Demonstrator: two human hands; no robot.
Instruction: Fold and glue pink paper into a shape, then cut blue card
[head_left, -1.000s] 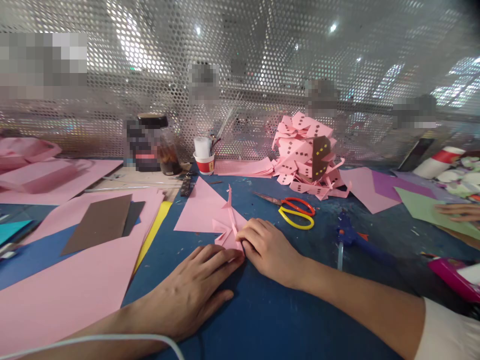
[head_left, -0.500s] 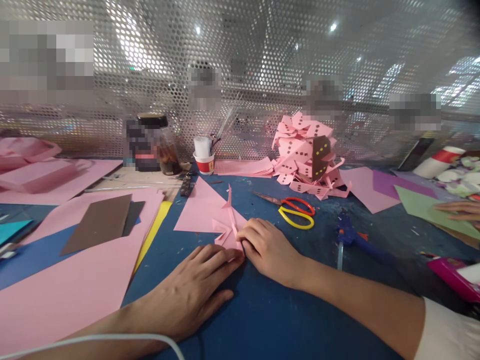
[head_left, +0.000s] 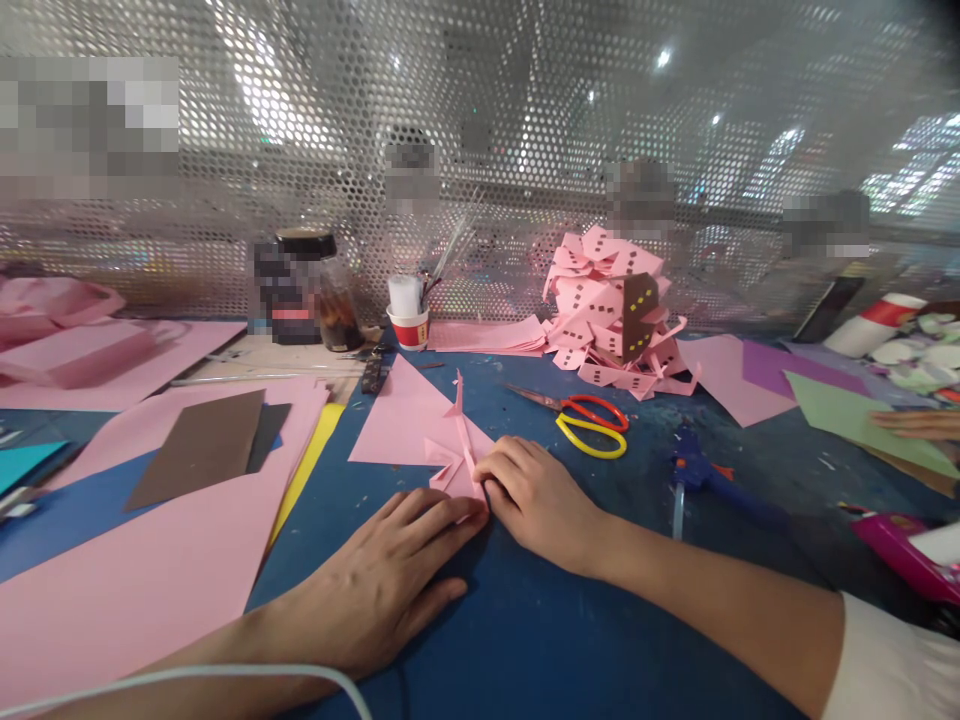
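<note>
A narrow folded strip of pink paper [head_left: 465,437] lies on the table, standing slightly up from a flat pink sheet [head_left: 401,425] with a pointed top. My right hand [head_left: 529,495] has its fingers curled and pressed together at the strip's lower part, closed on it. Reaching from the left, my left hand [head_left: 397,565] lies stretched out with its fingertips touching the lower end of the same strip, its thumb apart. A small folded pink flap [head_left: 442,468] sits just left of the strip. The paper under my fingertips is hidden.
Scissors [head_left: 577,415] with red and yellow handles lie beyond my right hand. A blue glue gun [head_left: 697,470] is further right. Behind stand a pink paper model [head_left: 600,300] and a paper cup [head_left: 409,325]. Brown card [head_left: 202,440] lies left. Another person's hand [head_left: 919,422] rests on green paper.
My hands and the folded pink strip keep the same place and pose. The camera view has shifted very slightly.
</note>
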